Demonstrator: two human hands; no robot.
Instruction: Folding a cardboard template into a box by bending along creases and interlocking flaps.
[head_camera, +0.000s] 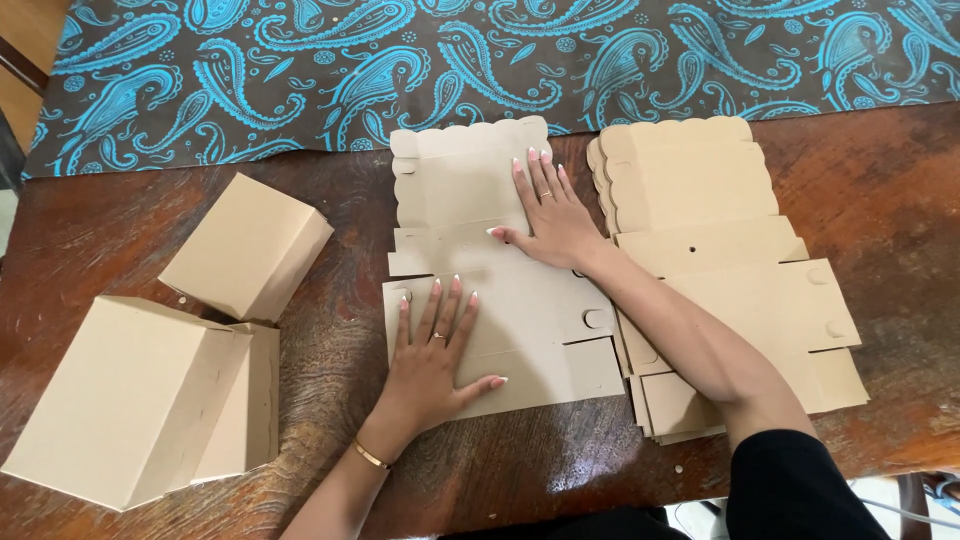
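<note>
A flat, unfolded brown cardboard box blank (530, 330) with a scalloped far edge lies on the wooden table (340, 340) in front of me. My left hand (435, 355) presses flat on its near left part, fingers spread. My right hand (550, 215) presses flat on its far part, fingers pointing away from me. Neither hand grips anything. To the right, touching my right forearm, sits a stack of the same flat blanks (720, 250).
Three folded-up cardboard boxes stand at the left: one (245, 245) farther back, a large one (120, 400) near the front edge, and another (250, 400) behind it. A dark cloth with turquoise paisley (500, 60) covers the far side of the table.
</note>
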